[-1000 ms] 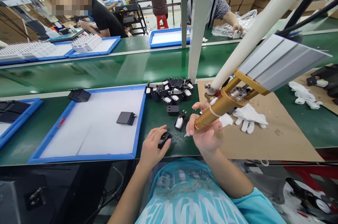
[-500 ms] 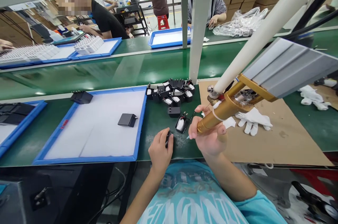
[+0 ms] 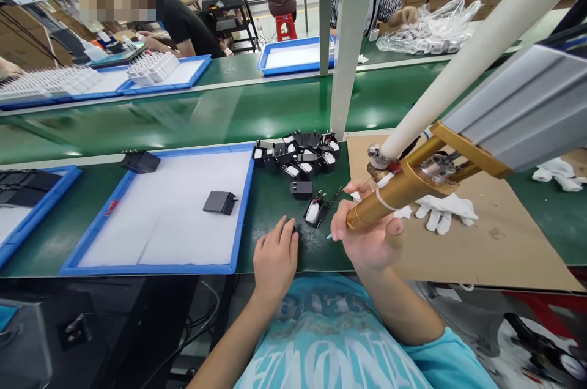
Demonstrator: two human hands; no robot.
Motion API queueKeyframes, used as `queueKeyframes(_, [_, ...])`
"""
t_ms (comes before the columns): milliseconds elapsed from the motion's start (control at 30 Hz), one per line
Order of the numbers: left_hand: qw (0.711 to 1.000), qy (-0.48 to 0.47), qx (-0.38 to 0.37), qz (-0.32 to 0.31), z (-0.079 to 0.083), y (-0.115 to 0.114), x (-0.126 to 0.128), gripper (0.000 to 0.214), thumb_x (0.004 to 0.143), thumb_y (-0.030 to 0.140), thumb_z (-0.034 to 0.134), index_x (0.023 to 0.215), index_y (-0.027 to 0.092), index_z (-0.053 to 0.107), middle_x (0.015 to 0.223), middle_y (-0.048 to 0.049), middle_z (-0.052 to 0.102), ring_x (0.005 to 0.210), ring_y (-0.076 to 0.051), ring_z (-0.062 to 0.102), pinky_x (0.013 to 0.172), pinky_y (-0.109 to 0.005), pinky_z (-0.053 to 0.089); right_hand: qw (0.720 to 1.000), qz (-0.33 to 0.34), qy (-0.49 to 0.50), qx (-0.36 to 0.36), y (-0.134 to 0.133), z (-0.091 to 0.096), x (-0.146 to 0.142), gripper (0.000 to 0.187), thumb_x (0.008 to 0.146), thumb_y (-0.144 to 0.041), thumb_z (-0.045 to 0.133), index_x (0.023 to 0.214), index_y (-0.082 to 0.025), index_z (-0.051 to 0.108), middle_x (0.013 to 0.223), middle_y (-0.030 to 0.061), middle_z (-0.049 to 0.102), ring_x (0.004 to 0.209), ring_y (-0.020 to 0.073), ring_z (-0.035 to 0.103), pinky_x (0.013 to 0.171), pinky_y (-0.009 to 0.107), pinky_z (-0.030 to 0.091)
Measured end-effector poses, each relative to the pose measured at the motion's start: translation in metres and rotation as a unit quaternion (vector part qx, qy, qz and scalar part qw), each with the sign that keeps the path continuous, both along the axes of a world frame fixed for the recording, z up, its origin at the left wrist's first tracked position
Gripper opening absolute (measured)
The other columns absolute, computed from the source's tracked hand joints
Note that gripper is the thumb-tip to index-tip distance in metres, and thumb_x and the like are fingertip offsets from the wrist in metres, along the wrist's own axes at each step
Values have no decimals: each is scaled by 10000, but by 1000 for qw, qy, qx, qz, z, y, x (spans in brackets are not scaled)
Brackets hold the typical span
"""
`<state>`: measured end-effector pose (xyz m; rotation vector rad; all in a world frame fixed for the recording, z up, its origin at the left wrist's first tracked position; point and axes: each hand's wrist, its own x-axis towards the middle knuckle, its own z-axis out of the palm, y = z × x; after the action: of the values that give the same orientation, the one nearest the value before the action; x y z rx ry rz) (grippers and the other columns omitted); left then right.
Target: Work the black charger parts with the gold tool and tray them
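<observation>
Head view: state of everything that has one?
Left hand: flat, palm down over small black part, mostly hidden.
Right hand: closed round gold metal tool barrel, tip angled down.
Black plastic adapter shell: lying open, white inside showing.
Flat black block: lying alone in blue-rimmed tray.
White fabric gloves: lying loose on brown cardboard sheet.
Black adapter parts heap: piled loose.

a green bench (image 3: 275, 199) is seen bearing a blue tray (image 3: 137, 266), black adapters (image 3: 298, 159), cardboard (image 3: 481, 248) and white gloves (image 3: 440, 208).
</observation>
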<state>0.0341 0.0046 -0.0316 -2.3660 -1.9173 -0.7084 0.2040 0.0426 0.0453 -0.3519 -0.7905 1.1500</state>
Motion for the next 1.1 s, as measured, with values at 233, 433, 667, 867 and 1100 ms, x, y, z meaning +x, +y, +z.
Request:
queueKeyframes(233, [985, -174, -12, -13, -4, 3, 2, 275, 988, 221, 421, 1152, 229, 642, 1194, -70, 679, 1103, -208, 643, 929, -358, 519, 999, -16, -26, -27, -2, 0, 4, 372, 812, -611, 545, 936, -263, 502, 1041, 22, 587, 418, 95, 559, 298, 275, 421])
queueKeyframes(433, [999, -21, -28, 13, -5, 2, 2, 286, 972, 274, 465, 1211, 214, 609, 1120, -100, 673, 947, -240, 659, 722, -326, 527, 999, -18, -17, -24, -3, 0, 7, 358, 816, -586, 552, 997, -279, 519, 1045, 12, 572, 425, 95, 565, 312, 275, 423])
queueKeyframes(667, [994, 29, -60, -82, 21, 11, -43, 314, 971, 318, 480, 1271, 239, 527, 1030, -68, 666, 938, -213, 650, 773, -305, 527, 998, -28, -33, -40, -6, 0, 8, 367, 799, -598, 550, 1004, -293, 556, 1037, 8, 564, 428, 83, 539, 317, 279, 430])
queueKeyframes(867, [988, 80, 39, 125, 39, 26, -137, 390, 949, 410, 486, 1295, 234, 520, 973, -99, 650, 946, -285, 622, 704, -344, 501, 998, -30, -41, -41, -9, -4, 11, 402, 811, -591, 516, 1083, -307, 601, 1067, 33, 542, 444, 86, 518, 323, 291, 403])
queueKeyframes(1100, [981, 70, -87, 156, 34, 34, -159, 621, 900, 540, 508, 1431, 240, 390, 1088, -107, 649, 994, -290, 628, 692, -331, 495, 997, -41, -36, -49, -8, -5, 12, 388, 804, -567, 517, 1059, -295, 624, 1086, 30, 550, 442, 98, 520, 342, 313, 407])
